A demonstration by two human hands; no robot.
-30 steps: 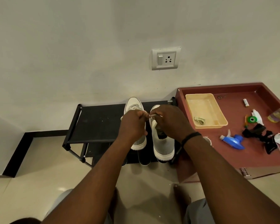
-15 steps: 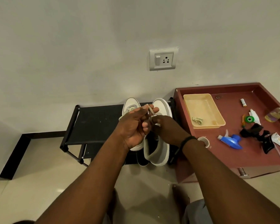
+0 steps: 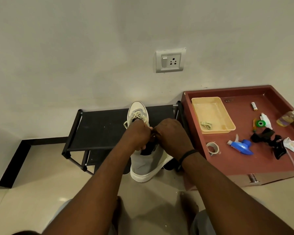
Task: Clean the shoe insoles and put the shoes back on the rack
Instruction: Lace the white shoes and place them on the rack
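- Left hand and right hand, fingers curled, pinch at the near shoe, held up at the rack front edge.
- Second shoe on rack, 12 o'clock of the hands.
- Tray at 2 o'clock.

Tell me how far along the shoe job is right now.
One white shoe already sits on the black rack, laces loose. The second shoe is in hand: the left hand and right hand pinch something at its opening, heel toward the camera, off the rack. Setting it beside the first remains. Whether the insoles are clean cannot be seen.
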